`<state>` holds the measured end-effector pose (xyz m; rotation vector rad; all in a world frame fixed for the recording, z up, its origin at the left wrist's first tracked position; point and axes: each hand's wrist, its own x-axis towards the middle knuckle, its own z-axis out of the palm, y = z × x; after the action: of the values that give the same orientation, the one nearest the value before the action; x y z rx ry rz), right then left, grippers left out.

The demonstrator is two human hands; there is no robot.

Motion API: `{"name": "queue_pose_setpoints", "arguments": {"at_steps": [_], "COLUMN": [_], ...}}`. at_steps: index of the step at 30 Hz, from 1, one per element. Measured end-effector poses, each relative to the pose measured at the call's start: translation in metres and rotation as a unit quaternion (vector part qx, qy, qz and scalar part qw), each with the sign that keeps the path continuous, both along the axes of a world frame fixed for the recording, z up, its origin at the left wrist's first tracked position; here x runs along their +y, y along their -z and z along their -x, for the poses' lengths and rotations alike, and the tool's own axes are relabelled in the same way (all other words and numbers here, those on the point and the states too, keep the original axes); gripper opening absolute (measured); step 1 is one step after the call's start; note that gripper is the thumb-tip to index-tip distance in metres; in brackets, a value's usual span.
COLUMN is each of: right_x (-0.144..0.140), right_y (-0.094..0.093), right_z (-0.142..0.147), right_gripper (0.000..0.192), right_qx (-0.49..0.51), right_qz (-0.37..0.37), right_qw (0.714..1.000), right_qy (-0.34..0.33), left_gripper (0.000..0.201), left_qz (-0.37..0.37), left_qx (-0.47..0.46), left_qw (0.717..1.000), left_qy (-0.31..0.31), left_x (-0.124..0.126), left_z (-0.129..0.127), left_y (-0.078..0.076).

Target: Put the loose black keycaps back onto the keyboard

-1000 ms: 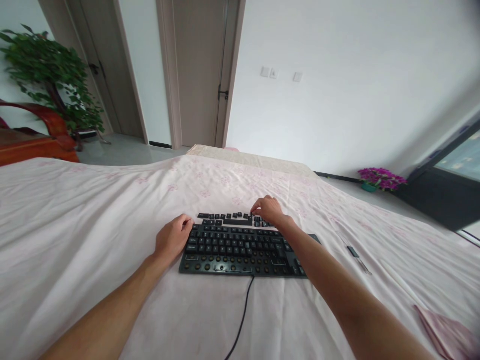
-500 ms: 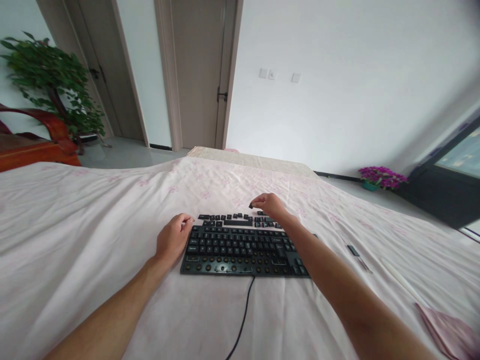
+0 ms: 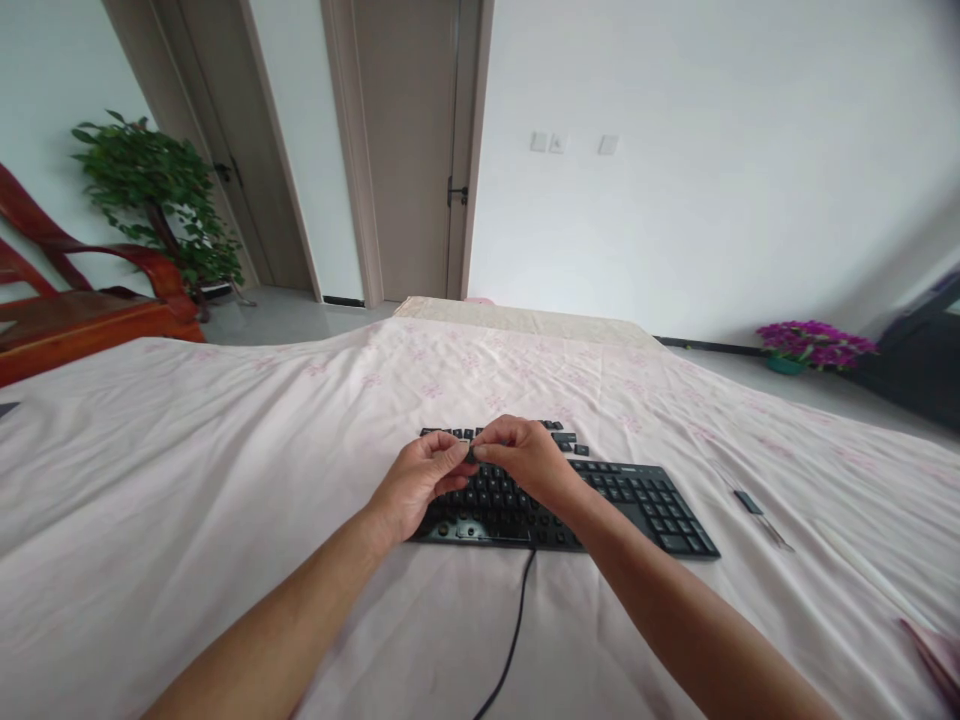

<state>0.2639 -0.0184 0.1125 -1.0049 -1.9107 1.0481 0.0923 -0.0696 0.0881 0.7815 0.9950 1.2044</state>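
A black keyboard (image 3: 637, 500) lies on a pale pink sheet (image 3: 225, 480), its cable (image 3: 510, 640) running toward me. Its near row shows bare round sockets where caps are off. Loose black keycaps (image 3: 566, 438) sit in a row on the sheet just beyond it. My left hand (image 3: 416, 485) and my right hand (image 3: 525, 460) meet above the keyboard's left half. Their fingertips pinch one small black keycap (image 3: 471, 455) between them.
A small dark tool (image 3: 748, 502) lies on the sheet right of the keyboard. A red wooden chair (image 3: 82, 310) and a green plant (image 3: 157, 200) stand at the left. Closed doors are behind, purple flowers (image 3: 814, 345) at the right wall.
My right hand left the loose keycaps and came back toward me with a cap. My left hand rose from the keyboard's left edge to meet it. My view shifted left.
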Motion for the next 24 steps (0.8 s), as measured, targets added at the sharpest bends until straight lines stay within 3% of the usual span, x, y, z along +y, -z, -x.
{"name": "queue_pose_setpoints", "arguments": {"at_steps": [6,8,12,16,24], "right_x": [-0.004,-0.009,-0.023,-0.036,-0.04], "right_y": [-0.005,-0.005,-0.007,-0.013,-0.009], "right_z": [0.001,0.001,0.002,0.003,0.004], "right_gripper": [0.012,0.014,0.01,0.012,0.01], "right_qx": [-0.034,-0.034,-0.076,-0.143,-0.237], "right_qz": [-0.045,-0.094,-0.231,-0.323,-0.359], "right_qw": [0.998,0.995,0.965,0.929,0.896], "right_qy": [0.001,0.017,0.096,0.109,0.111], "left_gripper": [0.036,0.032,0.028,0.032,0.041], "left_qz": [0.035,0.044,0.042,0.017,0.03], "left_qx": [-0.053,-0.079,-0.095,-0.103,-0.057], "left_qw": [0.998,0.996,0.995,0.994,0.997], "left_qy": [0.017,0.008,-0.003,-0.014,-0.034], "left_x": [0.003,0.003,0.003,0.001,-0.001], "left_z": [0.004,0.003,0.001,-0.002,-0.005], "left_y": [0.001,0.0,-0.002,-0.003,0.001]}}
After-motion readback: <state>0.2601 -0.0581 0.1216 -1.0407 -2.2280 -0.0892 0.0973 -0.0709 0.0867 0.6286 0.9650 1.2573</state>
